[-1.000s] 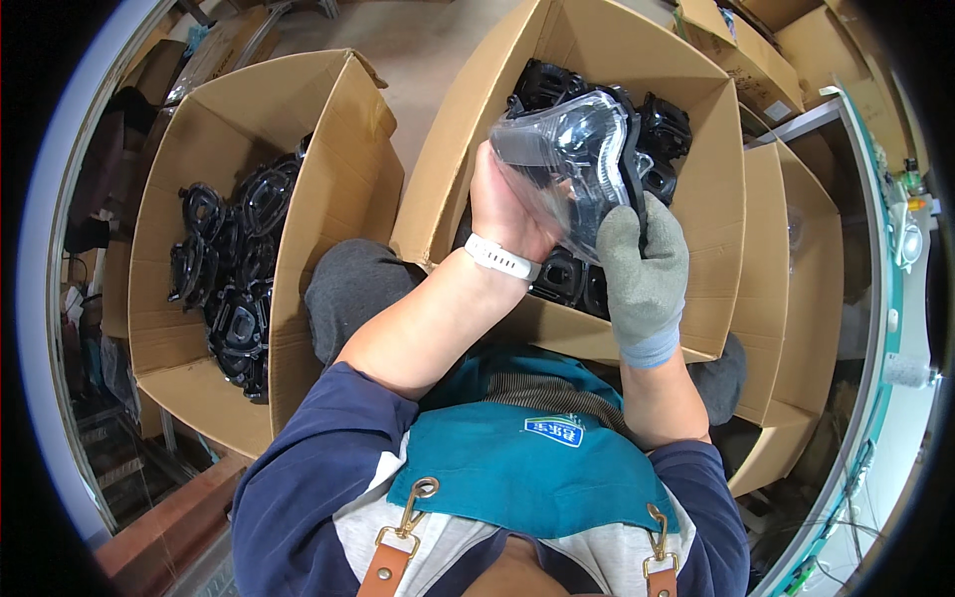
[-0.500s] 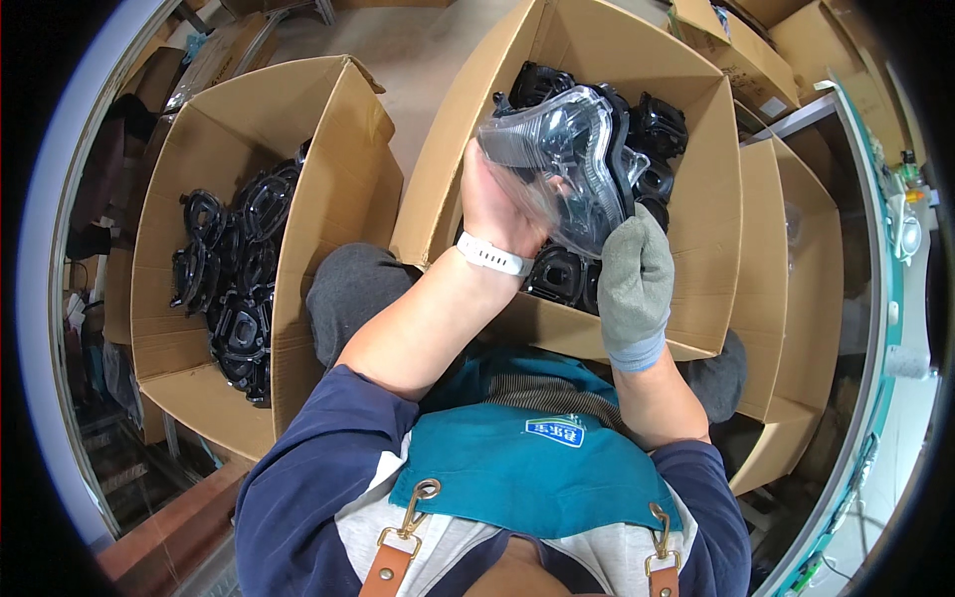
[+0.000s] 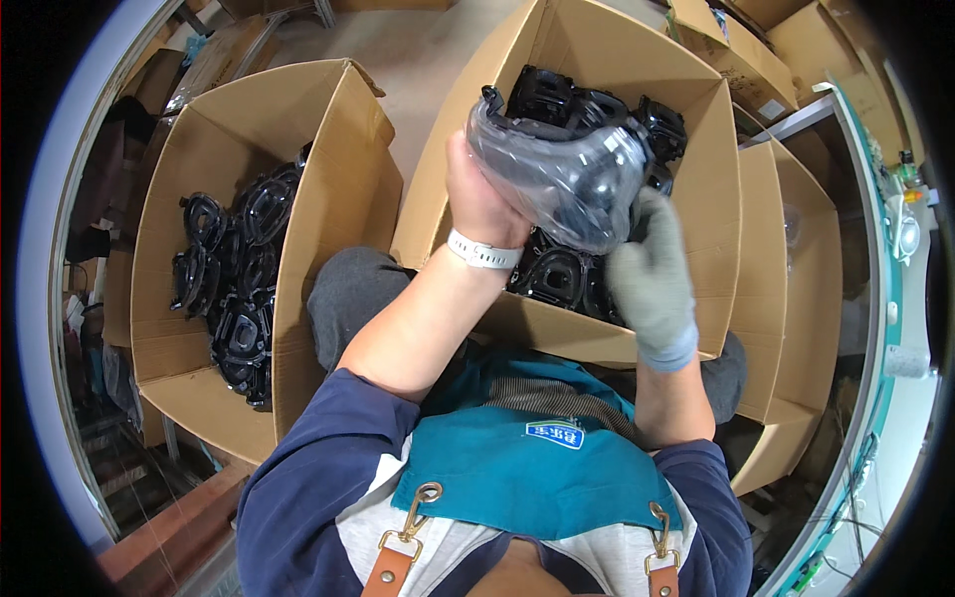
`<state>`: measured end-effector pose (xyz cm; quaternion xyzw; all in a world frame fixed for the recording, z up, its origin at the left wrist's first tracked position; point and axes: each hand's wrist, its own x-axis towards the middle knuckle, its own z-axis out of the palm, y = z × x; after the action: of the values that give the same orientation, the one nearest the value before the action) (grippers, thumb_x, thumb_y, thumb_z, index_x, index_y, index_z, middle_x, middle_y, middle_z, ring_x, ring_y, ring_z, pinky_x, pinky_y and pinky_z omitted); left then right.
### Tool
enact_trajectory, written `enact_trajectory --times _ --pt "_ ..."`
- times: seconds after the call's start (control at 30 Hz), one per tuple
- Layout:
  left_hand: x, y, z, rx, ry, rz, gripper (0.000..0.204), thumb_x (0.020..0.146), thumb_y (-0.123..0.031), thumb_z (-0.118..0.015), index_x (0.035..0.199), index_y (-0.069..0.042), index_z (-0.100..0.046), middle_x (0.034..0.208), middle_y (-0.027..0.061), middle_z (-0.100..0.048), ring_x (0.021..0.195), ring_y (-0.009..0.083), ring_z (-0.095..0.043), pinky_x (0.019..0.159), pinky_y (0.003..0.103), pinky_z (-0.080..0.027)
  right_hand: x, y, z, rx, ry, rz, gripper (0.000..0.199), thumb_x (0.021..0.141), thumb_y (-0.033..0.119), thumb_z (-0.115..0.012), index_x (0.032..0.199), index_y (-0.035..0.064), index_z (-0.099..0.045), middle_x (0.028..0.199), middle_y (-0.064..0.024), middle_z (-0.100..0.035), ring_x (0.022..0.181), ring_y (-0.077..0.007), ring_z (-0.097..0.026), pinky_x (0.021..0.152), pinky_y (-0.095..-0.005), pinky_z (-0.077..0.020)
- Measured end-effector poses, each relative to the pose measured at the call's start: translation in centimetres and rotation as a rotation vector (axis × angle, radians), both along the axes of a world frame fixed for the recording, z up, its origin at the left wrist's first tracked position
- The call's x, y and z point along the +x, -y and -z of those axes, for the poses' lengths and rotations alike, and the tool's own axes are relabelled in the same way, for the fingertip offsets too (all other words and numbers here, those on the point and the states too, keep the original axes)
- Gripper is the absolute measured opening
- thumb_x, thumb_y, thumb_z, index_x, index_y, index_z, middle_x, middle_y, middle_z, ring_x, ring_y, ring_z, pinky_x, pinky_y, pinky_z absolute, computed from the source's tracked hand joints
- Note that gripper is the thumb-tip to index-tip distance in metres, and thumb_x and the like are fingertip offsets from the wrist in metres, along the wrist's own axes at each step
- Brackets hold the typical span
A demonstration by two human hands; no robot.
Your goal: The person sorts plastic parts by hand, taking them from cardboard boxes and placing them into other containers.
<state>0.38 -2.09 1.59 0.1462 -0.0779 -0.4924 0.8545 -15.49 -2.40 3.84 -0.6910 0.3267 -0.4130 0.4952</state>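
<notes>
My bare left hand [image 3: 487, 194], with a white band at its wrist, grips the left side of a clear, curved plastic visor [image 3: 567, 184]. A black piece shows at the visor's upper left end. My right hand [image 3: 652, 274], in a grey knitted glove, is against or just beside the visor's right edge. Motion blur smears its fingers, so I cannot tell whether they hold it. Below the visor, several black plastic mask frames [image 3: 552, 276] lie in an open cardboard box [image 3: 681, 259], partly hidden by my hands and the visor.
On the left stands another open cardboard box [image 3: 159, 328] with several black mask frames [image 3: 241, 333] inside. More cardboard boxes [image 3: 811, 289] stand to the right. Beyond them, a teal-edged bench [image 3: 885, 199] carries small items. My knees flank the middle box.
The visor has turned in my left hand, its rounded clear side now facing me more. My gloved right hand has shifted right and slightly down from its lower edge, blurring.
</notes>
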Motion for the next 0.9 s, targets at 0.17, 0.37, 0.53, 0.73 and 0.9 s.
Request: enact_trajectory --times 0.17,0.37,0.53,0.73,0.9 --pt "0.3 -0.9 0.3 0.164 0.337 -0.115 0.036 0.090 -0.037 -0.038 0.080 -0.005 -0.053 0.074 0.0090 -0.059 0.064 0.0193 -0.055 0.061 0.030 -0.046 -1.6 0.7 -1.9 0.032 0.113 -0.065 0.033 0.091 0.010 -0.059 0.120 -0.0020 -0.051 0.107 -0.0087 -0.058 0.095 -0.0138 -0.055 0.086 -0.0256 -0.0445" --pt "0.2 -0.8 1.3 0.013 0.318 -0.024 0.038 0.087 -0.039 -0.036 0.073 -0.006 -0.049 0.066 0.0084 -0.052 0.063 0.0201 -0.049 0.058 0.031 -0.043 -1.1 -1.3 -1.8 0.329 0.423 -0.068 0.028 0.090 0.012 -0.061 0.115 -0.0007 -0.057 0.097 -0.0050 -0.062 0.084 -0.0083 -0.058 0.074 -0.0217 -0.0475" --pt "0.9 -1.2 0.8 -0.083 0.488 -0.015 0.041 0.085 -0.045 -0.036 0.069 -0.008 -0.043 0.062 0.0086 -0.048 0.060 0.0209 -0.047 0.057 0.032 -0.041 -1.4 -1.4 -2.0 0.288 0.304 -0.077 0.025 0.091 0.012 -0.060 0.113 0.0009 -0.059 0.096 -0.0034 -0.063 0.083 -0.0071 -0.057 0.072 -0.0203 -0.0460" --pt "-0.2 -0.8 1.4 0.005 0.464 -0.061 0.040 0.086 -0.044 -0.035 0.070 -0.008 -0.044 0.062 0.0085 -0.048 0.059 0.0193 -0.046 0.054 0.032 -0.040 -1.0 -1.2 -0.6 0.225 0.424 -0.020 0.023 0.094 0.019 -0.055 0.105 -0.0006 -0.062 0.098 -0.0092 -0.064 0.087 -0.0136 -0.059 0.078 -0.0259 -0.0469" --pt "0.2 -0.7 1.6 -0.001 0.471 -0.101 0.039 0.085 -0.040 -0.035 0.066 -0.007 -0.043 0.062 0.0093 -0.048 0.057 0.0207 -0.044 0.057 0.033 -0.040 -0.8 -1.5 0.1 0.189 0.415 0.005 0.025 0.097 0.021 -0.048 0.100 -0.0011 -0.060 0.100 -0.0139 -0.062 0.093 -0.0207 -0.059 0.087 -0.0325 -0.0468"
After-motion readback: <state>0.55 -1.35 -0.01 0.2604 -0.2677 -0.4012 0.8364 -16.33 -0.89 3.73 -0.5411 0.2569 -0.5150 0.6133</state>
